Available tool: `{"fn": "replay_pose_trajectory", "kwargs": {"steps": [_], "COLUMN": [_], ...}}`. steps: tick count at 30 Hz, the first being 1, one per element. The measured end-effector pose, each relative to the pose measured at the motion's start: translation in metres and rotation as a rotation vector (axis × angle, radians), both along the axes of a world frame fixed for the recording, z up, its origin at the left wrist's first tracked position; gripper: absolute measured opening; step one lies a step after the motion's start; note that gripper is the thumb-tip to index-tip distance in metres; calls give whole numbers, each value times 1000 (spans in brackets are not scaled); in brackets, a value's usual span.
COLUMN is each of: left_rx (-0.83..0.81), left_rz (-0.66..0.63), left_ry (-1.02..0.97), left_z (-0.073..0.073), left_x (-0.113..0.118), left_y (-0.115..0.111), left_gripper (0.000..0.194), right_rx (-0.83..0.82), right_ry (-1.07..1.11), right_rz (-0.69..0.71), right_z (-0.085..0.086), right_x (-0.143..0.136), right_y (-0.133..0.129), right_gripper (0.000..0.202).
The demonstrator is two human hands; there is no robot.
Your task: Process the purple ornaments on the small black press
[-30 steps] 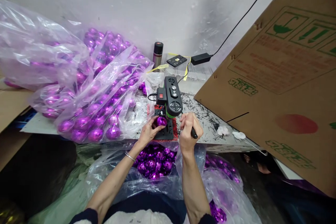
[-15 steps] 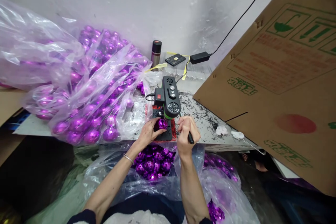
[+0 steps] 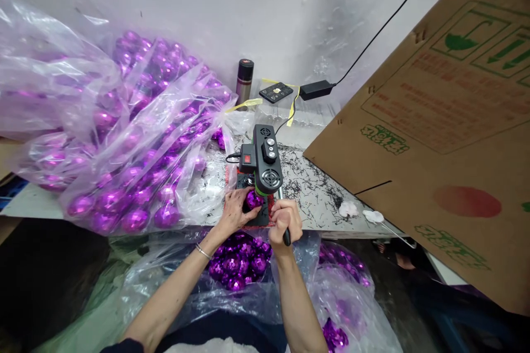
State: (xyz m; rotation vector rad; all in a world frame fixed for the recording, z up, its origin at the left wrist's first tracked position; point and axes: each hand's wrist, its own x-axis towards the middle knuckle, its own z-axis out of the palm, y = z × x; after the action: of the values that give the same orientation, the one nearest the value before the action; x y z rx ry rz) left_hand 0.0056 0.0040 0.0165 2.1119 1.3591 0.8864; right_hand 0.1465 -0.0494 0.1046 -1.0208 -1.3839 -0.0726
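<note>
My left hand [image 3: 235, 210] is closed around a shiny purple mirrored ball [image 3: 254, 199], holding it on the base plate beneath the head of a small black bench drill press [image 3: 267, 157]. The machine's head hides the tip of any tool above the ball. To the right of the ball, my right hand [image 3: 286, 222] is wrapped round the drill press lever [image 3: 287, 238], whose black end sticks out below my fist. A red switch box [image 3: 247, 158] sits on the machine's left side.
A clear bag of purple balls [image 3: 136, 198] covers the bench's left. An open bag of balls [image 3: 238, 262] lies below the bench edge. A large cardboard box [image 3: 406, 176] leans at right. Behind stand a thermos [image 3: 244, 78] and power adapter [image 3: 317, 90]. Dark shavings litter the bench.
My right hand has come down toward me with the lever. My left hand keeps the ball under the machine. The whole view has shifted slightly.
</note>
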Motion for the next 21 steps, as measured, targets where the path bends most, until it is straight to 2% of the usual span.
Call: {"fn": "replay_pose_trajectory", "kwargs": {"steps": [4,12,21], "left_rx": [-7,-19,29], "left_rz": [-2,-20,-9], "left_ry": [2,-48,-56], "left_z": [1,2,-7], "left_x": [0,-1,1], "left_y": [-2,-2,-2], "left_gripper": [53,53,56], "right_rx": [65,97,116], "right_ry": [29,66,96], "right_rz": [-9,-11,9], "right_z": [-14,-14,-19], "right_x": [-3,-8,-9], "right_y": [4,5,6], "right_gripper": [41,43,42]}}
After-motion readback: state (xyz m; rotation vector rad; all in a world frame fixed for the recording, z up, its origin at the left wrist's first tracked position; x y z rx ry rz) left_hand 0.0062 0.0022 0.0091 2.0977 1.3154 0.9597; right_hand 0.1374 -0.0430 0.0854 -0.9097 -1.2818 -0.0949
